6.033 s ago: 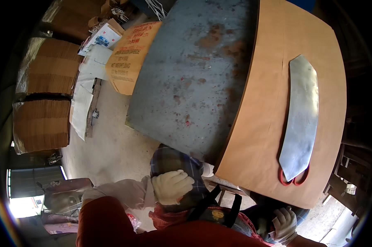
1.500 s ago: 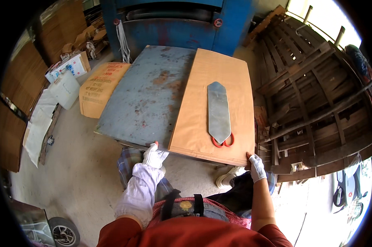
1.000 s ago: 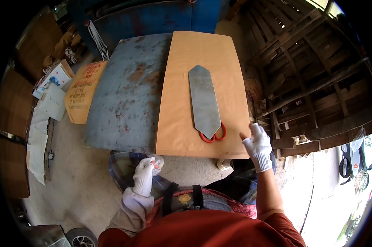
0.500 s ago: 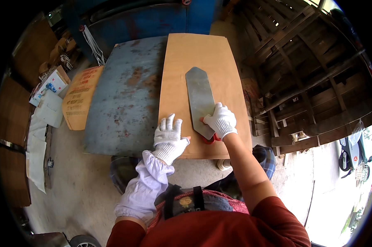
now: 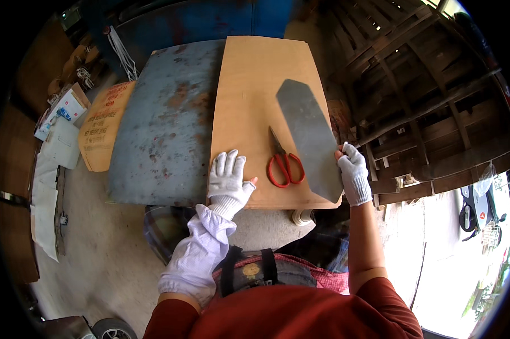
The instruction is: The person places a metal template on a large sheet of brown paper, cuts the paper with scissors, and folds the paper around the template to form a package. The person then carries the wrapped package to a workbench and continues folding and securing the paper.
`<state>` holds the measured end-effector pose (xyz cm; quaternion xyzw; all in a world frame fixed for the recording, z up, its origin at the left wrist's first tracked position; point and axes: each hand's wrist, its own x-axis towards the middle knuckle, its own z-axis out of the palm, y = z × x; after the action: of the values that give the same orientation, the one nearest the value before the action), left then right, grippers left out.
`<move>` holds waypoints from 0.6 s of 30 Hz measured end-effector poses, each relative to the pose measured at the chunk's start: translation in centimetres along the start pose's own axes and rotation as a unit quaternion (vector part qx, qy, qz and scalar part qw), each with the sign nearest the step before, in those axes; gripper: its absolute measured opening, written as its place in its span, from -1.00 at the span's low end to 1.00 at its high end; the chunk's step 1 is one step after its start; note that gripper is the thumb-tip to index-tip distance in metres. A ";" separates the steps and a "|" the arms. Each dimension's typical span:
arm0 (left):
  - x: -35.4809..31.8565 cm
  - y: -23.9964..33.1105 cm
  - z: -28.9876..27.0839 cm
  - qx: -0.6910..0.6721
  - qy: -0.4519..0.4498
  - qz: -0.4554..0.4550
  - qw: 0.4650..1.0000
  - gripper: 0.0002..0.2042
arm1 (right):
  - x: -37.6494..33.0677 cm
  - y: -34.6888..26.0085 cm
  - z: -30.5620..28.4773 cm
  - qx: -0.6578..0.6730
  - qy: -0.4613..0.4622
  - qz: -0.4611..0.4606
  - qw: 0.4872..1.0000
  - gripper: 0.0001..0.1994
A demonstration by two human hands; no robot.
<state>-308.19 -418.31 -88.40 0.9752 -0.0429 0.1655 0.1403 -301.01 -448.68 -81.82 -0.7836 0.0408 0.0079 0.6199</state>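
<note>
My right hand [image 5: 355, 179] grips the near right edge of the grey sheet [image 5: 308, 135], whose long axis runs away from me and leftward across the brown board [image 5: 249, 85]. My left hand [image 5: 228, 179] lies flat and spread on the board. The red scissors [image 5: 283, 164] lie between my hands, blades pointing away, slightly nearer my left.

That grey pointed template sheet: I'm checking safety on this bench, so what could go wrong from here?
The grey pointed template sheet hangs past the near corner of the tan plywood board, held only in the right hand grip at its edge; it could tip or slide off. The red-handled scissors lie loose between the hands and might get knocked. The left hand rests flat on the board, close to the blades.
</note>
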 end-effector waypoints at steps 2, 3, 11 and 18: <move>-0.6 -1.7 1.6 -0.053 0.041 -0.003 0.998 -0.33 | -1.9 -1.6 0.9 -0.026 -0.060 0.000 0.998 -0.92; -0.6 -1.5 1.9 -0.099 0.087 -0.035 0.991 -0.30 | -2.5 -1.1 1.8 -0.036 -0.068 0.032 0.996 -0.88; -0.3 -2.2 1.6 -0.146 0.087 0.009 0.985 -0.31 | -2.4 0.2 8.1 -0.387 -0.056 -0.164 0.906 -0.86; -0.8 -1.1 1.8 -0.016 0.041 0.006 0.999 -0.41 | -1.9 -1.0 7.9 -0.561 -0.067 -0.086 0.820 -0.73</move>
<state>-308.24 -417.74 -90.60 0.9651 -0.0453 0.2052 0.1562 -302.48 -440.63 -82.58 -0.9938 -0.0799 0.0282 0.0721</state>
